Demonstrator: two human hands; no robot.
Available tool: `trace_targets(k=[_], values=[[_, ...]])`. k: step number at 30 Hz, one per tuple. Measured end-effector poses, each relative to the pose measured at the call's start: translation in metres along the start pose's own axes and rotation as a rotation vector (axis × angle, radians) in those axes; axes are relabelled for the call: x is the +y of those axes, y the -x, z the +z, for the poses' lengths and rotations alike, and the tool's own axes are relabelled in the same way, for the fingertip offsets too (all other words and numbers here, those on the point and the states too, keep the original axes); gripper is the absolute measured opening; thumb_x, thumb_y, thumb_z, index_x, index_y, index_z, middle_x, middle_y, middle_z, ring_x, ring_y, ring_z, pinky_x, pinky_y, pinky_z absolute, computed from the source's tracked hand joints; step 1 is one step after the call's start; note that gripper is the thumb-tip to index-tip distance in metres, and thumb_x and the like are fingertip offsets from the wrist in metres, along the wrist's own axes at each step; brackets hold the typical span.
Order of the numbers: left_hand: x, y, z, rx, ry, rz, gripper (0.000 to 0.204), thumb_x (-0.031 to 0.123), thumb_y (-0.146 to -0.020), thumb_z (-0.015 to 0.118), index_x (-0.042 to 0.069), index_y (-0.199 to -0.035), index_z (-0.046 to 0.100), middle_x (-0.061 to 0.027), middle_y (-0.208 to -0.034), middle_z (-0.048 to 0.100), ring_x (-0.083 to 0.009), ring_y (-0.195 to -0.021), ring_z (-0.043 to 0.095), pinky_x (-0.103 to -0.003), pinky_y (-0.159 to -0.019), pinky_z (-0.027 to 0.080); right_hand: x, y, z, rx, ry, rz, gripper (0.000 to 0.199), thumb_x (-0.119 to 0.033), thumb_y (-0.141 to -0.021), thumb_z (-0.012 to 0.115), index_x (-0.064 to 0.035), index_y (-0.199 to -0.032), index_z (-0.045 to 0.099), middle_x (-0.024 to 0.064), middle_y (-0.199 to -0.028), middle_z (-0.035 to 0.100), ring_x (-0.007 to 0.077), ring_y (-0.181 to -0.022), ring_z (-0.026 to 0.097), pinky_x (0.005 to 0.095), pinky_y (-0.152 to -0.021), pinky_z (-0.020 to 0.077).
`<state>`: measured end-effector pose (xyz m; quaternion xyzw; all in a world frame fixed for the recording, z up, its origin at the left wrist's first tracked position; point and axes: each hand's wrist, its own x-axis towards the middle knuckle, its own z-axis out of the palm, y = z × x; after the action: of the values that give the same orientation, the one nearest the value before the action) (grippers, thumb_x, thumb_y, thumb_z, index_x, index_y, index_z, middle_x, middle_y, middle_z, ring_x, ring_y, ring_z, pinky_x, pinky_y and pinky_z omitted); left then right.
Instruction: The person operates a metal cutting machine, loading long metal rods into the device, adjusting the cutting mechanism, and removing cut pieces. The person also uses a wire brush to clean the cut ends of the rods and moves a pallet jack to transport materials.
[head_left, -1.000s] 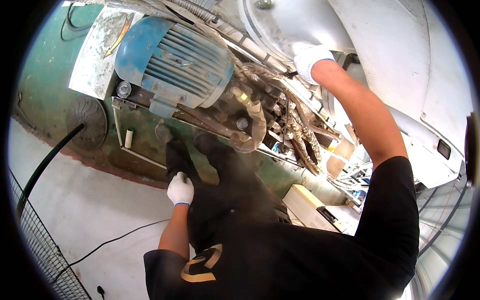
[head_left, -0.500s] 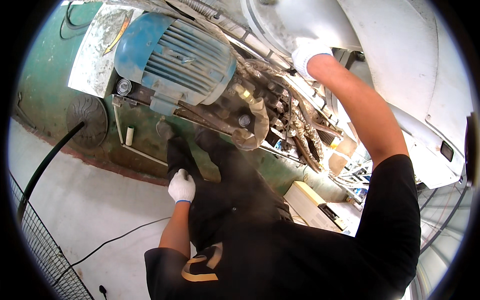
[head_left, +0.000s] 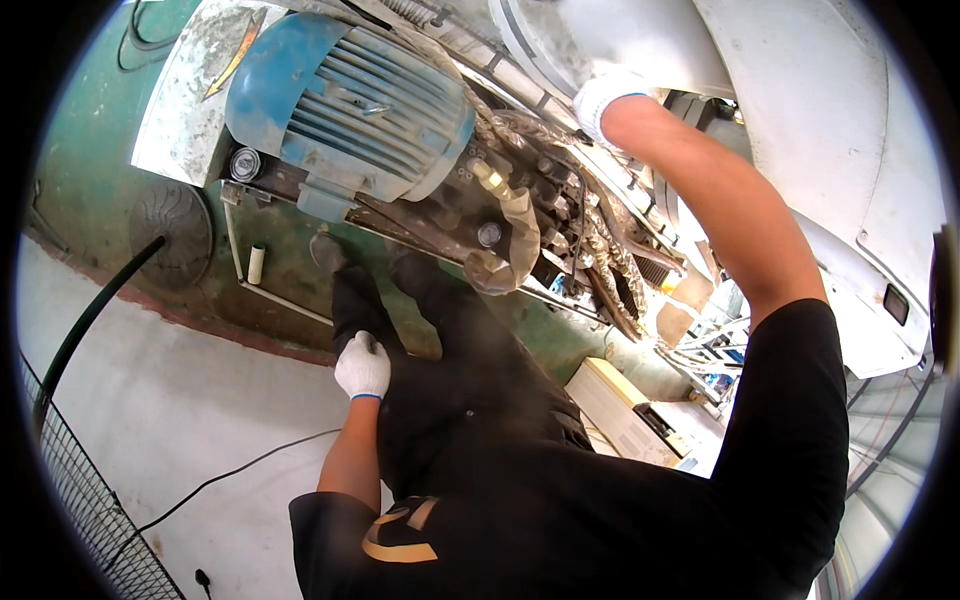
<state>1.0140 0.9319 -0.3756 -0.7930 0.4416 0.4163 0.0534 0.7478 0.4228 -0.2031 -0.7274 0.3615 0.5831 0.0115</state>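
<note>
My right hand (head_left: 606,98), in a white knit glove, is raised against the side of a rounded grey metal casing (head_left: 640,40) at the top. Glare washes out its fingers, so their shape and anything under them cannot be made out. Down beside my leg hangs my left hand (head_left: 362,366), also gloved in white, its fingers curled into a fist with nothing showing out of it. Between the two and farther off is a blue ribbed electric motor (head_left: 375,110) on a machine base. Brown-stained hoses (head_left: 605,250) and fittings run to the right of the motor.
A white box-shaped block (head_left: 185,110) with a yellow arrow adjoins the motor. At the left, a black round base (head_left: 172,240) carries a curved pole beside a wire grille (head_left: 85,480). A black cable (head_left: 235,472) crosses the pale floor. A cream box (head_left: 620,410) stands right of my legs.
My right hand has shifted slightly left and up along the grey casing. My left hand is almost unmoved, still curled beside my leg. The view has tilted a little.
</note>
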Motion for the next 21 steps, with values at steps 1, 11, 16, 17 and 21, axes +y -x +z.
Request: trace_targets(k=[1, 11, 16, 17, 21], values=[[0.000, 0.000, 0.000, 0.000, 0.000, -0.003, 0.014, 0.027, -0.097, 0.072, 0.014, -0.102, 0.073, -0.0141, -0.100, 0.078, -0.0407, -0.094, 0.076, -0.056, -0.081, 0.060, -0.002, 0.000, 0.001, 0.008, 0.003, 0.005, 0.028, -0.010, -0.097, 0.068, -0.0044, -0.117, 0.086, 0.0181, -0.118, 0.084, 0.0395, -0.105, 0.082, 0.0493, -0.088, 0.0663], [0.004, -0.003, 0.005, 0.021, -0.037, 0.025, 0.014, 0.028, -0.097, 0.072, 0.014, -0.100, 0.074, -0.0140, -0.099, 0.078, -0.0410, -0.093, 0.076, -0.055, -0.081, 0.060, 0.009, 0.045, 0.049, 0.087, -0.075, 0.090, 0.028, -0.014, -0.103, 0.058, -0.0050, -0.108, 0.085, 0.0223, -0.110, 0.083, 0.0388, -0.101, 0.083, 0.0504, -0.087, 0.0667], [0.012, -0.004, -0.001, -0.006, -0.060, -0.009, 0.015, 0.028, -0.097, 0.072, 0.014, -0.101, 0.074, -0.0142, -0.100, 0.079, -0.0410, -0.093, 0.077, -0.056, -0.080, 0.060, 0.005, 0.052, 0.211, 0.190, -0.433, 0.283, 0.030, -0.020, -0.111, 0.046, -0.0057, -0.120, 0.071, 0.0249, -0.105, 0.081, 0.0454, -0.099, 0.079, 0.0583, -0.088, 0.0619], [0.011, -0.004, 0.001, 0.003, -0.056, 0.000, 0.015, 0.028, -0.097, 0.072, 0.014, -0.101, 0.074, -0.0143, -0.100, 0.079, -0.0410, -0.093, 0.077, -0.056, -0.080, 0.060, -0.008, 0.044, 0.245, 0.195, -0.521, 0.331, 0.030, -0.021, -0.112, 0.045, -0.0057, -0.123, 0.069, 0.0254, -0.106, 0.080, 0.0466, -0.100, 0.079, 0.0587, -0.090, 0.0608], [0.012, -0.008, -0.010, -0.035, -0.090, 0.022, 0.015, 0.028, -0.097, 0.073, 0.014, -0.100, 0.074, -0.0142, -0.100, 0.079, -0.0412, -0.093, 0.077, -0.056, -0.080, 0.060, -0.087, -0.041, 0.325, 0.324, -0.890, 0.491, 0.034, -0.034, -0.111, 0.058, -0.0066, -0.128, 0.066, 0.0285, -0.102, 0.079, 0.0488, -0.096, 0.078, 0.0590, -0.089, 0.0603]])
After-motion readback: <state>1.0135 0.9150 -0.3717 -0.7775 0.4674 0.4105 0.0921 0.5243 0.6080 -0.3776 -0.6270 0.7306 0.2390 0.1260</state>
